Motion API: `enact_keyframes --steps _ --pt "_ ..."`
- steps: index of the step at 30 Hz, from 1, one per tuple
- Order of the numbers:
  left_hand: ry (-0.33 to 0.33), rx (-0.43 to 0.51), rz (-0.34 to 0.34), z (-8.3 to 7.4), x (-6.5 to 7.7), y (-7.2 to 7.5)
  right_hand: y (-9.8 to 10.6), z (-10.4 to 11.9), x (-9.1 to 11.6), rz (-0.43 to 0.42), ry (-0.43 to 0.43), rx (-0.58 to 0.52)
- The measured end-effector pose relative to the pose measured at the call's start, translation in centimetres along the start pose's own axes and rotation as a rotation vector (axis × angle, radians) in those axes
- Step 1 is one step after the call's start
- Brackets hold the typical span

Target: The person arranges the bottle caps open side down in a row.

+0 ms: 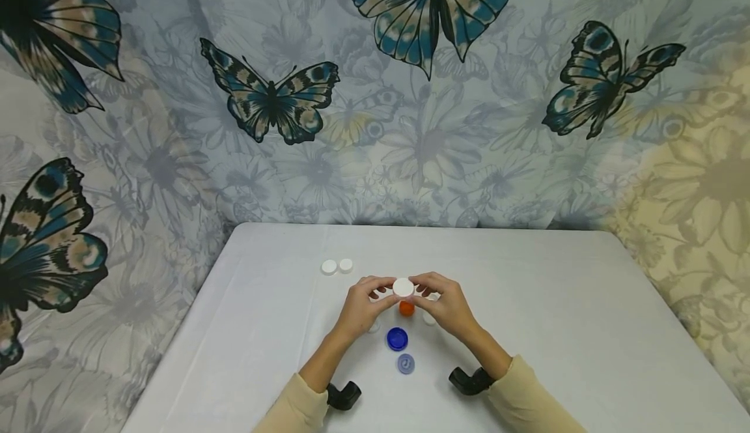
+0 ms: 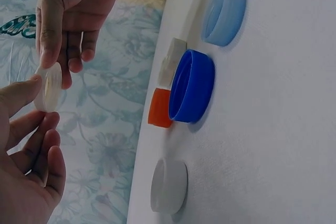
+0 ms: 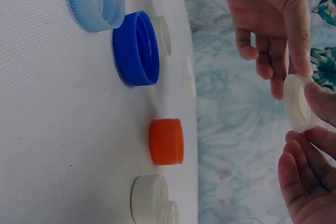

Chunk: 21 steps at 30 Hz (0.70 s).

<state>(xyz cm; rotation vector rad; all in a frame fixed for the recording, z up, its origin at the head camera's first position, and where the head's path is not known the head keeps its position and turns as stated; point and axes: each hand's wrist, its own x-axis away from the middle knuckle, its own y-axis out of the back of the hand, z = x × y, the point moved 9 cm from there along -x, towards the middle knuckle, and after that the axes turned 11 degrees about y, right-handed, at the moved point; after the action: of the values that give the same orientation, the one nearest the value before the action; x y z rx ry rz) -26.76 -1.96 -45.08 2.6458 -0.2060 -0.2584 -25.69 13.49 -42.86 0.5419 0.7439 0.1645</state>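
A round white bottle cap (image 1: pixel 403 288) is held up above the table between both hands. From one side my left hand (image 1: pixel 356 309) pinches its rim between thumb and fingertips. On the opposite edge my right hand (image 1: pixel 450 306) grips it the same way. The wrist views show the cap (image 3: pixel 298 103) on edge, its hollow inside partly visible. Below the hands an orange cap (image 1: pixel 407 308) sits on the table. Nearer to me come a dark blue cap (image 1: pixel 397 339) and a light blue cap (image 1: pixel 405 363). White caps (image 2: pixel 169 186) lie beside them, partly hidden by the hands in the head view.
Two more white caps, one (image 1: pixel 329 267) left of the other (image 1: pixel 346 265), lie farther back on the white table (image 1: pixel 562 316). Black wrist mounts (image 1: pixel 471 381) extend inward from both sleeves. Behind the table's far edge stands a wall (image 1: pixel 422 159) with butterfly prints.
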Motion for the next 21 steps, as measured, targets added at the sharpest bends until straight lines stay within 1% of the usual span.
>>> enact_keyframes --steps 2,6,11,16,21 --pt "0.014 -0.007 0.004 0.3 0.0 -0.1 -0.2 -0.1 0.0 0.008 0.001 0.007" --pt "0.009 -0.015 -0.021 0.4 -0.3 0.1 -0.4 0.0 -0.6 0.016 0.010 0.011" --pt "0.000 -0.031 -0.022 0.3 -0.8 0.8 -1.0 -0.3 -1.4 0.051 -0.003 -0.001" --pt "-0.022 -0.122 -0.026 0.5 -1.5 1.4 -1.8 -0.8 -2.2 0.113 -0.005 0.008" --pt "-0.029 -0.219 -0.017 1.0 -2.9 1.5 -2.7 -1.5 -3.5 0.174 0.006 0.048"
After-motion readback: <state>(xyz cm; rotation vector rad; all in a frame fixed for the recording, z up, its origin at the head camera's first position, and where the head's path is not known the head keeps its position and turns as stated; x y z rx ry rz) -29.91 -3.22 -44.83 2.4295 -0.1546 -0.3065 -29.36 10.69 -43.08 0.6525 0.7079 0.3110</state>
